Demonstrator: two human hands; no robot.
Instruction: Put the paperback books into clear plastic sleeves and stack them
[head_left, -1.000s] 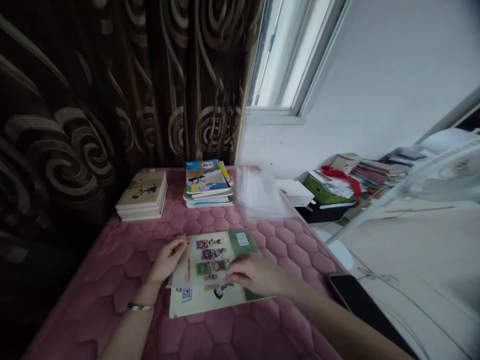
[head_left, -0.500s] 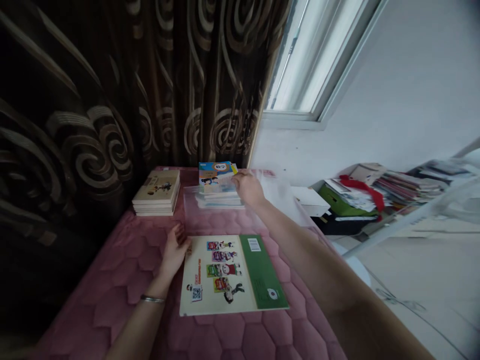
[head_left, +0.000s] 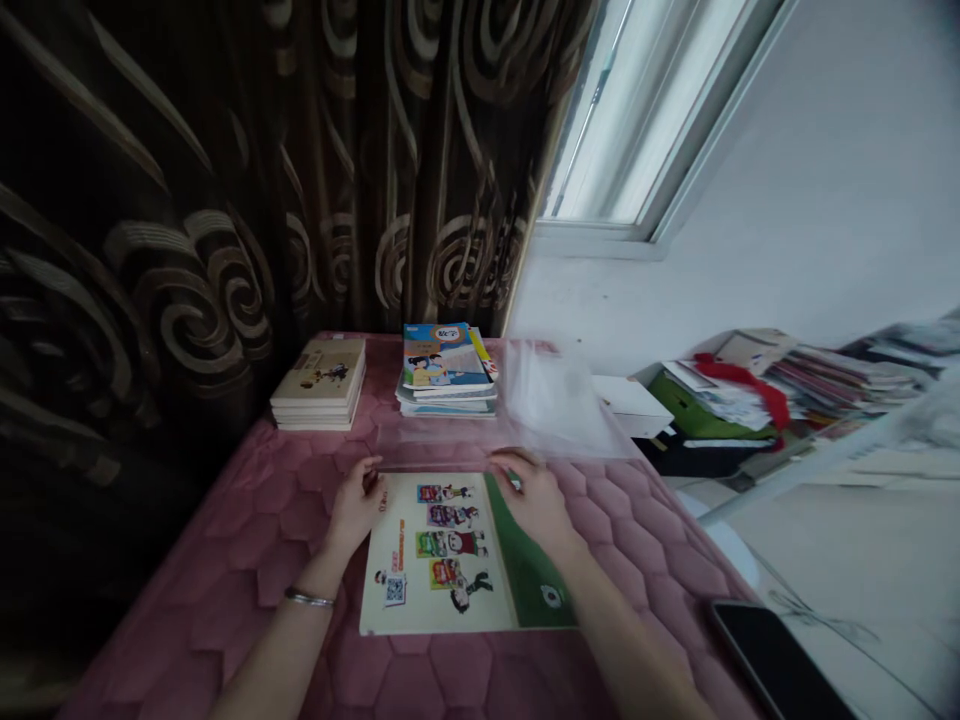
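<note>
A book [head_left: 450, 560] lies flat on the pink quilted cover, its cream and green back cover facing up with small cartoon pictures and a QR code. Along its far edge stretches a clear plastic sheet [head_left: 439, 445], thin and hard to see. My left hand [head_left: 358, 508], with a bracelet at the wrist, is at the book's far left corner, fingers closed on the plastic's edge. My right hand [head_left: 534, 500] covers part of the green strip, thumb and fingers pinching the sheet near the far right corner.
Behind stand a pile of tan books [head_left: 319, 385] and a stack of textbooks [head_left: 448, 370] with a blue one on top. More clear plastic covers [head_left: 559, 400] lie to their right. A phone [head_left: 772, 660] is at the near right. Papers and bags [head_left: 712, 400] fill a shelf beyond.
My right hand has come back from the textbook stack to the book's far edge, drawing the plastic down with it. My left hand stays near the corner. The phone has come into view.
</note>
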